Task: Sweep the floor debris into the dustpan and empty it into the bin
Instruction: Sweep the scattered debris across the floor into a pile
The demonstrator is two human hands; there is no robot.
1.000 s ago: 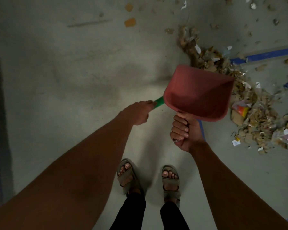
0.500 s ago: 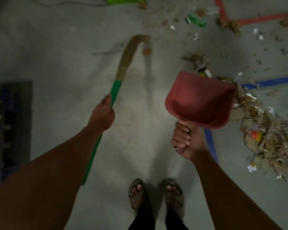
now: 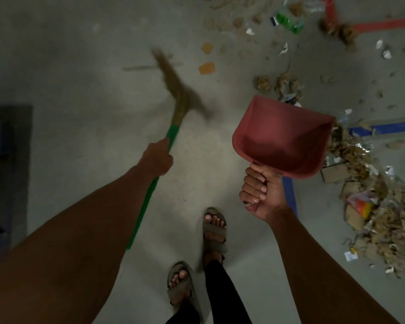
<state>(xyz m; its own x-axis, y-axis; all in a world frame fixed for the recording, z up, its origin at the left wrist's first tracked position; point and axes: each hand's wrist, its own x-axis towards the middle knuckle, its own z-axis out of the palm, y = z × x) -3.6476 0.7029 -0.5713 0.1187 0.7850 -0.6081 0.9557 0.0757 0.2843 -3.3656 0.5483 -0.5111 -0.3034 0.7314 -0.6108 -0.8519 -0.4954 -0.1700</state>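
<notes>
Head view shows the left hand [image 3: 158, 159] gripping a green-handled straw broom [image 3: 173, 99], brush ahead, while the right hand [image 3: 260, 192] clamps the empty red plastic dustpan [image 3: 283, 136] aloft, mouth up, evidently ready for the paper-and-cardboard debris pile [image 3: 369, 195] to its right.

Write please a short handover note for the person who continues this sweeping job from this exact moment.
Left hand grips the green-handled straw broom, bristles raised and blurred.
Right hand grips the handle of the red plastic dustpan, held off the floor; nothing visible inside it.
The big pile of paper and cardboard debris lies to the right; loose scraps are scattered ahead.
Done: nothing collected.
Left: sweep the debris into the pan and empty it. No bin is in view.
</notes>
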